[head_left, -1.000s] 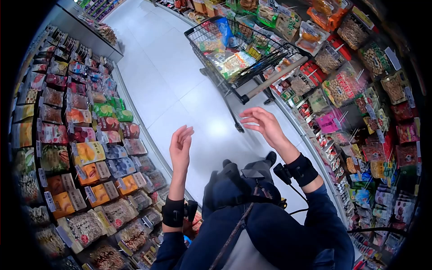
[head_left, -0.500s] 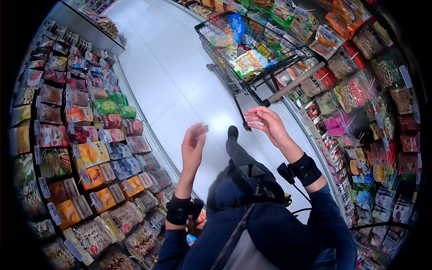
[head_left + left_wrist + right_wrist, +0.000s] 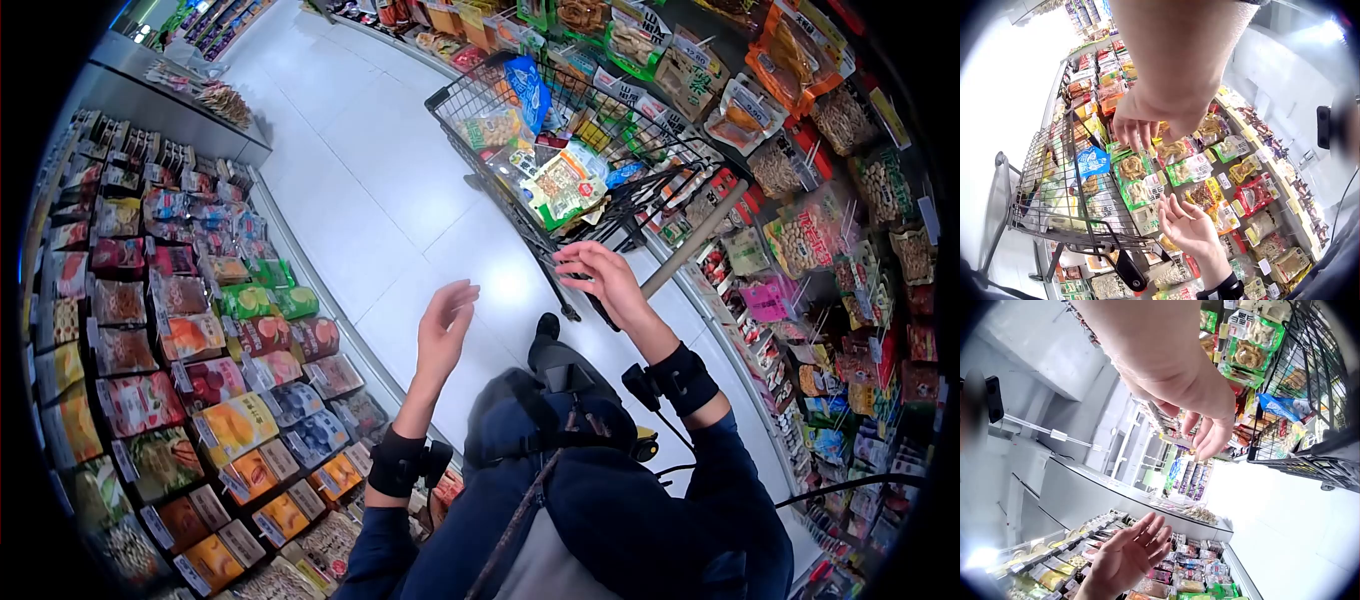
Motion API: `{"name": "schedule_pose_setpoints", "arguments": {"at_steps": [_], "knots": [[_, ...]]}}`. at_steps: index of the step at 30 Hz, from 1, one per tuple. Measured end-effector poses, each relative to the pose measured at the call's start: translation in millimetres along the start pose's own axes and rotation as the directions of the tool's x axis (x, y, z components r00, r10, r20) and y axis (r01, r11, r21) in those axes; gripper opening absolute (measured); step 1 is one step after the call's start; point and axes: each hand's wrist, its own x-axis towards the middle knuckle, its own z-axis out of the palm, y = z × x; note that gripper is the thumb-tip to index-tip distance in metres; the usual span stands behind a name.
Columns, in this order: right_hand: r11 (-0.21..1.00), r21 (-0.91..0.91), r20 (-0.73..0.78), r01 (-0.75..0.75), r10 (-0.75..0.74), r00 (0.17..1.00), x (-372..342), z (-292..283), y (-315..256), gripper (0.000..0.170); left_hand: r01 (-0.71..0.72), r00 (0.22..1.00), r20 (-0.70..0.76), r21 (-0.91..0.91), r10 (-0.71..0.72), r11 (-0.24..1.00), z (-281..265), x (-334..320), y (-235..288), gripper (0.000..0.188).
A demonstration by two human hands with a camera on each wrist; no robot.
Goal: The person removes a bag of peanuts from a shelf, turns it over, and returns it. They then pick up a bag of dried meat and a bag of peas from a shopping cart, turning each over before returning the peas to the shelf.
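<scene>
The head view looks forward and down from above; close wrist views look past the forearms [image 3: 1179, 44], left facing rightward, right leftward; all share the cart [image 3: 697, 238].

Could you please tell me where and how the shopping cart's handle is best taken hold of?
Probably around the middle of the handle, coming from the person's side, with the right hand curling over it: it is long, straight and bare across the near end of the cart, and that hand is nearest, holding nothing.
</scene>
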Motion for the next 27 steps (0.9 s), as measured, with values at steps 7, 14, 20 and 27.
{"name": "schedule_pose_setpoints", "arguments": {"at_steps": [7, 14, 20, 27], "knots": [[0.999, -0.042, -0.053, -0.018, 0.016, 0.998, 18, -2, -18, 0.021, 0.031, 0.998, 0.045, -0.005, -0.031, 0.999, -4, 45, -4, 0.026], [0.999, -0.04, -0.166, -0.013, 0.006, 0.986, 35, -12, -21, 0.023, 0.039, 0.987, 0.155, -0.007, -0.037, 0.999, -7, 110, -13, 0.025], [0.998, 0.056, -0.287, -0.015, 0.03, 0.958, 74, -18, -15, 0.023, 0.06, 0.949, 0.308, 0.039, -0.069, 0.997, -12, 185, -29, 0.023], [0.996, 0.064, -0.426, -0.063, 0.085, 0.901, 145, -20, -18, 0.021, 0.076, 0.895, 0.426, 0.149, -0.133, 0.986, -31, 294, -44, 0.022]]}}
